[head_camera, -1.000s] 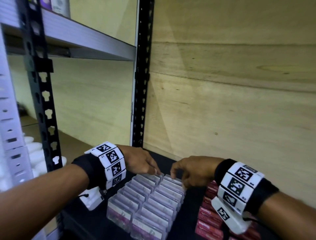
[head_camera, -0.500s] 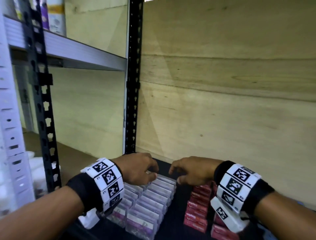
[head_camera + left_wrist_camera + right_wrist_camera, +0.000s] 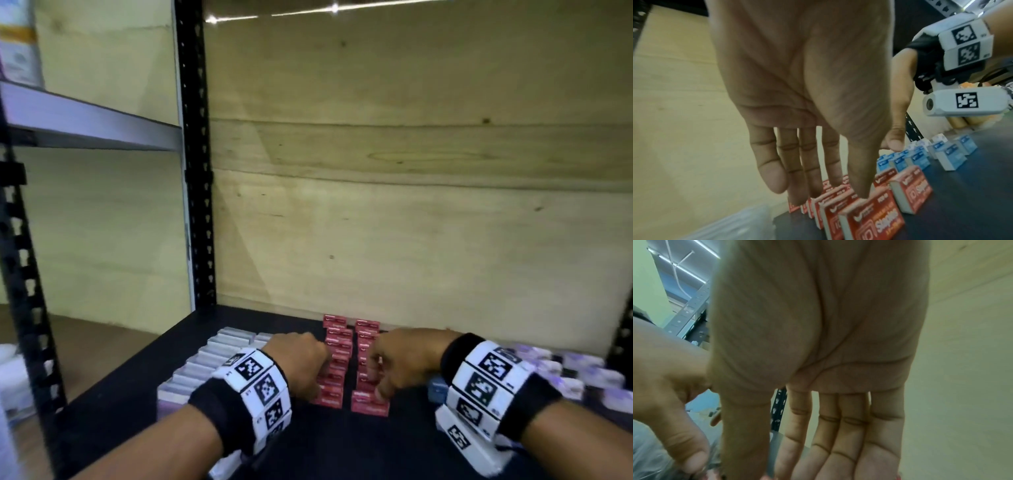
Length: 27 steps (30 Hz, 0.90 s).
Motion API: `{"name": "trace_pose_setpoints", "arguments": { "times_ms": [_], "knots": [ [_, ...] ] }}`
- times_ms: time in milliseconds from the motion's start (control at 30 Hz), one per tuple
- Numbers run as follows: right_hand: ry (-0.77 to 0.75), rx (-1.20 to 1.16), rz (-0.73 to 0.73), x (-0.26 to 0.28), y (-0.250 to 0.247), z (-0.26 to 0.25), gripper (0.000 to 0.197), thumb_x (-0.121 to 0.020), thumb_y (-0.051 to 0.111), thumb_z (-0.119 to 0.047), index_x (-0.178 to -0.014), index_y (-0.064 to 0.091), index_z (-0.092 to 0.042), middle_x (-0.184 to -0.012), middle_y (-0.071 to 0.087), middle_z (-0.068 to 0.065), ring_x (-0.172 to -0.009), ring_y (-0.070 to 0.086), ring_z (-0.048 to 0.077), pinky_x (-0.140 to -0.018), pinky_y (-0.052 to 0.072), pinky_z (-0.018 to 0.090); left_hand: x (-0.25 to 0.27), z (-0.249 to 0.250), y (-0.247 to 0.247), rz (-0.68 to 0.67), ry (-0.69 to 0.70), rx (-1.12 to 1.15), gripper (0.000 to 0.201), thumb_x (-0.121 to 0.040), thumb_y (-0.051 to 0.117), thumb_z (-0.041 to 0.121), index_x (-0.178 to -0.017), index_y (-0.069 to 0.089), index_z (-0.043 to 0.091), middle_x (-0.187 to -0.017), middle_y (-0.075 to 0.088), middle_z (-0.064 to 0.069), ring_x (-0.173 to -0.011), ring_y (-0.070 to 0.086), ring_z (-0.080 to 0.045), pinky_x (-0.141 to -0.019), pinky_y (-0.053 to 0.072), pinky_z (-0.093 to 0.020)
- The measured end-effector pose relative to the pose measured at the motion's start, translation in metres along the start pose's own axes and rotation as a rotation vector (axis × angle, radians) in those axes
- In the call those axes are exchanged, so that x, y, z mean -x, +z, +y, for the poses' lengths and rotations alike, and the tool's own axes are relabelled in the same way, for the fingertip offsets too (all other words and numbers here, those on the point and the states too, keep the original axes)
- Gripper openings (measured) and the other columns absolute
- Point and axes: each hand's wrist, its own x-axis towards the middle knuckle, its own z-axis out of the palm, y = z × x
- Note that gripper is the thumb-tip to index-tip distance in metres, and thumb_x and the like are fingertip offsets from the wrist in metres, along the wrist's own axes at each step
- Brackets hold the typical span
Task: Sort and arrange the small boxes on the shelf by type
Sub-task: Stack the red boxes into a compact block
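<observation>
Two rows of red staple boxes (image 3: 337, 346) stand on edge, running front to back in the middle of the black shelf (image 3: 137, 397). My left hand (image 3: 305, 368) lies against the left row, fingers (image 3: 777, 175) straight and pointing down beside the red boxes (image 3: 869, 217), thumb tip on a box top. My right hand (image 3: 390, 370) lies against the right row (image 3: 368, 401), its fingers (image 3: 838, 443) also straight. Neither hand holds a box. The lower fingertips are hidden behind the boxes in the head view.
Rows of pale lilac boxes (image 3: 209, 359) fill the shelf's left side. Blue boxes (image 3: 920, 158) stand right of the red rows, with more pale boxes (image 3: 582, 370) at far right. A black upright post (image 3: 195, 164) and the plywood back wall (image 3: 411, 222) bound the shelf.
Both hands left the pale lilac boxes and moved right to the two red rows. The head view swung right, so the red rows now sit in the middle.
</observation>
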Motion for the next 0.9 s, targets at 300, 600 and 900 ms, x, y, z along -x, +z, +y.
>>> {"name": "trace_pose_setpoints", "arguments": {
  "times_ms": [300, 600, 900],
  "knots": [
    [0.048, 0.034, 0.069, 0.019, 0.032, -0.008, 0.017, -0.092, 0.064, -0.029, -0.106, 0.067, -0.018, -0.110, 0.066, 0.002, -0.087, 0.055, 0.019, -0.074, 0.043, 0.028, -0.001, 0.008, 0.014, -0.065, -0.006, 0.004, 0.026, -0.092, 0.060, 0.022, -0.117, 0.064, 0.016, -0.120, 0.063, -0.010, -0.107, 0.063, -0.029, -0.090, 0.052, -0.040],
    [0.140, 0.033, 0.234, 0.070, 0.048, -0.017, 0.017, -0.097, 0.050, -0.035, -0.104, 0.061, -0.024, -0.102, 0.065, -0.001, -0.094, 0.061, 0.022, -0.074, 0.046, 0.033, 0.037, 0.020, 0.046, 0.179, 0.014, 0.311, 0.016, -0.094, 0.051, 0.026, -0.108, 0.056, 0.021, -0.115, 0.063, -0.004, -0.106, 0.061, -0.027, -0.090, 0.050, -0.041],
    [0.169, -0.334, 0.517, 0.106, 0.117, -0.013, 0.015, -0.089, 0.057, -0.047, -0.096, 0.058, -0.034, -0.079, 0.064, -0.015, -0.081, 0.060, 0.007, -0.078, 0.051, 0.034, 0.080, 0.035, 0.107, 0.527, 0.041, 0.667, 0.013, -0.097, 0.052, 0.024, -0.108, 0.057, 0.029, -0.099, 0.055, 0.014, -0.095, 0.057, -0.010, -0.085, 0.044, -0.027]
  ]
}}
